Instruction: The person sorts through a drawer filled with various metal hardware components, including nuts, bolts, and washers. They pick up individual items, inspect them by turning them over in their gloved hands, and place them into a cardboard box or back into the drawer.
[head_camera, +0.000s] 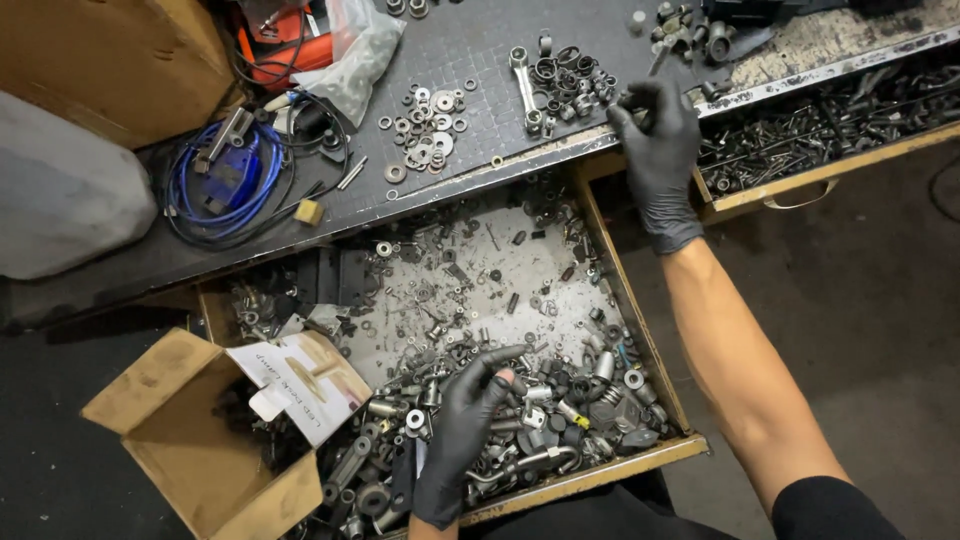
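1. Head camera view, looking straight down over a dark workbench (470, 60) and an open wooden drawer (640, 330) pulled out beneath it.
2. Left hand (462, 430), in a black glove, rests low in the drawer on a heap of mixed metal hardware (560, 400): bolts, bushings, tubes and rings. Its fingers curl loosely over the pile with the index finger stretched forward; whether anything is pinched beneath them cannot be told.
3. Right hand (660, 150), also gloved, reaches up to the bench edge. Its fingertips are drawn narrowly together around a small dark part, too small to identify, held just beside a cluster of rings and bearings (575, 78).
4. Beside that cluster lies a short connecting rod (527, 90), and further left a separate group of flat washers (425, 135). Like pieces lie grouped on the bench, which suggests sorting by kind.
5. A second drawer (830, 130) to the right holds long dark screws and rods.
6. An open cardboard box (190, 450) sits at the drawer's left corner, flaps spread, within easy reach.
7. Coiled blue cable (215, 190) lies on the bench's left side, well apart from both hands.
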